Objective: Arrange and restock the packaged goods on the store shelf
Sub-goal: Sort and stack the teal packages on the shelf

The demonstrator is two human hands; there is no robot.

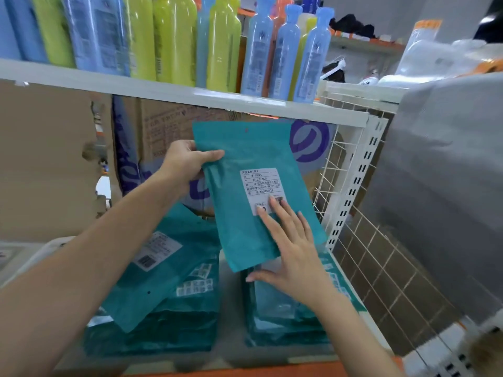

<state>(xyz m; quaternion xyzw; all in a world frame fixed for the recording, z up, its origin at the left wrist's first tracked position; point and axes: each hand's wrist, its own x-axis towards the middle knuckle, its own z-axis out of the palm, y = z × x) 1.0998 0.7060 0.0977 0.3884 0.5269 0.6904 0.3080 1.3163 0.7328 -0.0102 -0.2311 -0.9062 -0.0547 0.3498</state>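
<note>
A flat teal packet (pixel 245 148) with a white label is held up in front of the lower shelf, tilted a little to the left. My left hand (pixel 187 161) grips its upper left edge. My right hand (pixel 291 248) holds its lower right part, fingers spread over the label and thumb under the bottom edge. Below lie two stacks of the same teal packets: a left stack (pixel 163 292) with its top packets askew, and a right stack (pixel 285 319) partly hidden by my right hand.
Tall blue and green bottles (pixel 174 39) fill the white shelf board (pixel 152 89) above. Cardboard boxes (pixel 163 129) stand at the back of the lower shelf. A white wire grid (pixel 337 170) closes its right end. A grey bundle (pixel 446 164) sits at right.
</note>
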